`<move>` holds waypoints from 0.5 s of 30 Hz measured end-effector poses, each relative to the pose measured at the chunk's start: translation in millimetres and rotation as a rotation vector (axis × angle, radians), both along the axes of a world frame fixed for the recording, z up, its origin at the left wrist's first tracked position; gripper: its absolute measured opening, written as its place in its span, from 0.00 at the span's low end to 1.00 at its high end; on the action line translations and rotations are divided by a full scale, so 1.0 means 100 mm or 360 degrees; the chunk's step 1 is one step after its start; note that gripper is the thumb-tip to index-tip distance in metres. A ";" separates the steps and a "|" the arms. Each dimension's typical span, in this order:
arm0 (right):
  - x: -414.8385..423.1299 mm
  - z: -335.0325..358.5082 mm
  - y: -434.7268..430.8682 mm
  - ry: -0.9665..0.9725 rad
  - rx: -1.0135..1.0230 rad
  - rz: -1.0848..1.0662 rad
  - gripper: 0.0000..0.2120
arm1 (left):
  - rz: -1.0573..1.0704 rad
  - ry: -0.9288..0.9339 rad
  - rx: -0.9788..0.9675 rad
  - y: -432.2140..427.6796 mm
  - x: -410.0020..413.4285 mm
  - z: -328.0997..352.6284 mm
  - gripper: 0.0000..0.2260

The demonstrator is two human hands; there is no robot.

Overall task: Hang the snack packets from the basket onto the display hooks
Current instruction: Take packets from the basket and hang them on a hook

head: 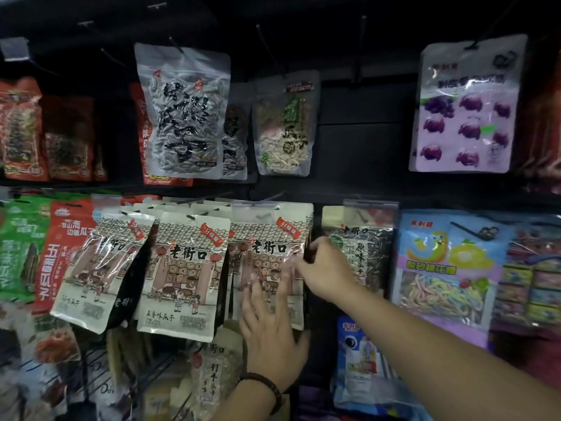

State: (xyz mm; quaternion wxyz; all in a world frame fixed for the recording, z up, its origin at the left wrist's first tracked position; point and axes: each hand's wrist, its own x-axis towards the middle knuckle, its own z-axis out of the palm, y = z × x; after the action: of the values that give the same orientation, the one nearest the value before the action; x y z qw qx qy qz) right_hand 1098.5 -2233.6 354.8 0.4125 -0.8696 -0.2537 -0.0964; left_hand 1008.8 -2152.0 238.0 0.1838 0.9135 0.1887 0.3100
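My left hand (270, 338) lies flat, fingers spread, against the cream plastic seed packet with the street drawing (271, 256), gripping nothing. My right hand (326, 268) pinches that packet's right edge. The packet hangs on the lower row, just right of a matching cream packet (185, 271).
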 end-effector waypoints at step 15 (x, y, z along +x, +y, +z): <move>-1.76 -2.93 -2.33 0.0716 -0.0465 0.0244 0.04 | -0.0770 0.0979 -0.0624 -1.42 -1.74 -2.30 0.05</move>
State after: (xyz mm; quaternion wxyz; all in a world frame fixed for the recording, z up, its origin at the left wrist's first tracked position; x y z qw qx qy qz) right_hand 922.6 -2466.8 61.9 0.3348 -0.8976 -0.2321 0.1683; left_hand 834.8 -2293.8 8.0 0.3563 0.9291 0.0705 -0.0702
